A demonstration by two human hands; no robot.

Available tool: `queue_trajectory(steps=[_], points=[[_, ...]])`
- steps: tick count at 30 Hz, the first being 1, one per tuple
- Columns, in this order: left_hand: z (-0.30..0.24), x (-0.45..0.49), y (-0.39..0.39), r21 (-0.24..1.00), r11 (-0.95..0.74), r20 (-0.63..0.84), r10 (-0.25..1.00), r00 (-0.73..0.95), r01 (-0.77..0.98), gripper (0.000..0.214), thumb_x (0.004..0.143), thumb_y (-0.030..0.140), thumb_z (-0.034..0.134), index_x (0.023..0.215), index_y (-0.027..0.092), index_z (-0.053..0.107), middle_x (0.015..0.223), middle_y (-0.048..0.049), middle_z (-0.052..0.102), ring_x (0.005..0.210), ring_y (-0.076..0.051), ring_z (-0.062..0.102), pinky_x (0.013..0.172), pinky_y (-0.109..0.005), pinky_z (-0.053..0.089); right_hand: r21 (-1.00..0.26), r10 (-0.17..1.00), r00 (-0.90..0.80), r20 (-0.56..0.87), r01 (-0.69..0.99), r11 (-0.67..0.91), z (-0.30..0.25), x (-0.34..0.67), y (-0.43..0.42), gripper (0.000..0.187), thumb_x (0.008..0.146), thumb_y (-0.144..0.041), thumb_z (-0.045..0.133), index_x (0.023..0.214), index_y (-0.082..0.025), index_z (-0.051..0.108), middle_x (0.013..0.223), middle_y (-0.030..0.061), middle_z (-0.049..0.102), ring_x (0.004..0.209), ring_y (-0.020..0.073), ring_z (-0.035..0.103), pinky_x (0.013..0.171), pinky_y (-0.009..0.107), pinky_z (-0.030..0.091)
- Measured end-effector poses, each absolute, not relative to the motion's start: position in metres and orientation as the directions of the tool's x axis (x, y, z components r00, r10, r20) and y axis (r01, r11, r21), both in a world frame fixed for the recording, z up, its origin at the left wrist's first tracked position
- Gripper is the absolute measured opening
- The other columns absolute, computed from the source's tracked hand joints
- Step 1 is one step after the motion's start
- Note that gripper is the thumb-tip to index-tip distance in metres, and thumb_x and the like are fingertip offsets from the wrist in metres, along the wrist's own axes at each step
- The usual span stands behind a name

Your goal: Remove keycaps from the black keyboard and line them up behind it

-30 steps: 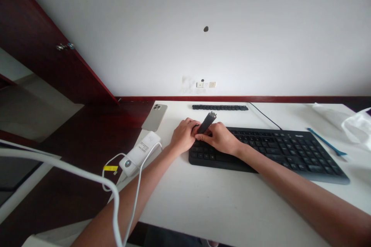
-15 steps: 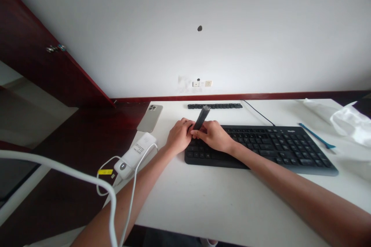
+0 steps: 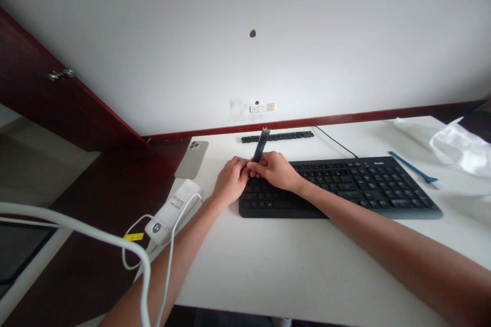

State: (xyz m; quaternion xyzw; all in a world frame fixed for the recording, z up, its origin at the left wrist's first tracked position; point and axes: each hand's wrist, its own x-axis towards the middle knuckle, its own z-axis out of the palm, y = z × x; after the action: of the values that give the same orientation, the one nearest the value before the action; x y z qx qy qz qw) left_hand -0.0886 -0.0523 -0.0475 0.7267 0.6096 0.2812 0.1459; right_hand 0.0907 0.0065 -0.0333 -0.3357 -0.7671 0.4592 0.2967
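A black keyboard (image 3: pixel 356 189) lies on the white desk (image 3: pixel 276 265). My right hand (image 3: pixel 276 171) is closed around a dark pen-shaped tool (image 3: pixel 260 145) that stands nearly upright over the keyboard's top left corner. My left hand (image 3: pixel 229 184) rests with curled fingers at that same corner, fingertips touching the tool's lower end. What the tool's tip touches is hidden by my fingers. A row of loose black keys (image 3: pixel 278 137) lies behind the keyboard near the wall.
A phone (image 3: pixel 192 158) lies face down at the desk's left edge. Nearer me sits a white power bank (image 3: pixel 172 207) with a white cable (image 3: pixel 126 250). A blue stick (image 3: pixel 412 167) and a white plastic bag (image 3: pixel 458 145) lie at the right.
The tool has swung from a slant to nearly upright in my right hand. Both hands stay at the keyboard's top left corner. The view has drifted slightly to the right.
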Motion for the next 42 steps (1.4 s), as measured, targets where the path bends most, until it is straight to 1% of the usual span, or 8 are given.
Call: queue_trajectory(steps=[6,11,15,18,22,26,37,42], points=[[-0.051,-0.088,-0.052,0.582,-0.232,0.248,0.963,0.102,0.78,0.022,0.104,0.024,0.047,0.108,0.023,0.068,0.11,-0.0063,0.067,0.108,-0.022,0.065,0.096,-0.035,0.051,-0.876,0.769,-0.614,0.175,0.26,0.407,-0.036,0.094,0.01,0.029,0.092,-0.044,0.07,0.079,-0.019,0.073,0.07,0.0031,0.075,0.065,0.0184,0.07,0.064,0.029,0.05],[-0.044,-0.091,-0.052,0.635,-0.252,0.281,0.956,0.085,0.73,0.026,0.106,0.026,0.044,0.119,0.024,0.066,0.118,-0.006,0.067,0.115,-0.02,0.065,0.101,-0.032,0.05,-0.943,0.837,-0.523,0.159,0.172,0.287,-0.041,0.093,0.009,0.028,0.093,-0.045,0.067,0.093,-0.017,0.074,0.076,0.0049,0.076,0.066,0.0193,0.07,0.063,0.029,0.052],[-0.023,-0.101,-0.056,0.574,-0.238,0.269,0.959,0.094,0.783,0.023,0.104,0.034,0.049,0.107,0.023,0.069,0.11,-0.0046,0.069,0.098,-0.018,0.066,0.09,-0.03,0.051,-0.984,0.875,-0.476,0.091,0.091,0.152,-0.041,0.093,0.012,0.033,0.092,-0.049,0.068,0.085,-0.017,0.07,0.072,0.0048,0.074,0.058,0.0162,0.064,0.057,0.029,0.05],[-0.008,-0.107,-0.062,0.489,-0.191,0.155,0.979,0.13,0.851,0.02,0.096,0.043,0.063,0.094,0.025,0.071,0.098,-0.0018,0.072,0.08,-0.017,0.064,0.077,-0.031,0.05,-0.995,0.894,-0.443,0.069,0.031,0.092,-0.04,0.093,0.014,0.036,0.089,-0.053,0.07,0.082,-0.017,0.068,0.07,0.0046,0.072,0.056,0.0143,0.06,0.055,0.028,0.049],[0.001,-0.108,-0.069,0.464,-0.185,0.037,0.981,0.189,0.866,0.014,0.089,0.04,0.07,0.086,0.026,0.072,0.09,0.0005,0.074,0.076,-0.018,0.064,0.069,-0.03,0.047,-0.997,0.911,-0.409,0.057,-0.07,0.031,-0.039,0.094,0.017,0.041,0.087,-0.057,0.072,0.086,-0.017,0.068,0.069,0.0038,0.07,0.055,0.0132,0.056,0.055,0.028,0.048],[0.0,-0.105,-0.069,0.483,-0.159,0.022,0.985,0.17,0.861,0.013,0.09,0.037,0.068,0.084,0.027,0.073,0.081,0.0025,0.074,0.069,-0.016,0.063,0.064,-0.028,0.046,-0.992,0.912,-0.407,0.04,-0.127,-0.013,-0.039,0.093,0.018,0.042,0.083,-0.057,0.075,0.086,-0.016,0.068,0.067,0.0031,0.068,0.055,0.013,0.055,0.054,0.028,0.046],[-0.03,-0.108,-0.042,0.599,-0.072,0.317,0.936,-0.154,0.798,0.017,0.092,0.035,0.064,0.091,0.023,0.076,0.095,-0.0018,0.079,0.08,-0.017,0.071,0.081,-0.029,0.054,-0.922,0.96,-0.282,-0.004,-0.371,-0.112,-0.044,0.095,0.029,0.039,0.078,-0.055,0.077,0.082,-0.017,0.068,0.07,0.0024,0.064,0.061,0.0135,0.053,0.057,0.028,0.042],[-0.03,-0.097,-0.013,0.423,-0.106,0.384,0.92,-0.073,0.9,0.015,0.093,0.03,0.063,0.089,0.025,0.077,0.094,-0.0022,0.076,0.084,-0.018,0.069,0.081,-0.029,0.051,-0.92,0.963,-0.268,0.007,-0.379,-0.099,-0.044,0.095,0.029,0.04,0.077,-0.056,0.077,0.085,-0.017,0.069,0.072,0.0034,0.065,0.064,0.0147,0.055,0.059,0.028,0.044]])
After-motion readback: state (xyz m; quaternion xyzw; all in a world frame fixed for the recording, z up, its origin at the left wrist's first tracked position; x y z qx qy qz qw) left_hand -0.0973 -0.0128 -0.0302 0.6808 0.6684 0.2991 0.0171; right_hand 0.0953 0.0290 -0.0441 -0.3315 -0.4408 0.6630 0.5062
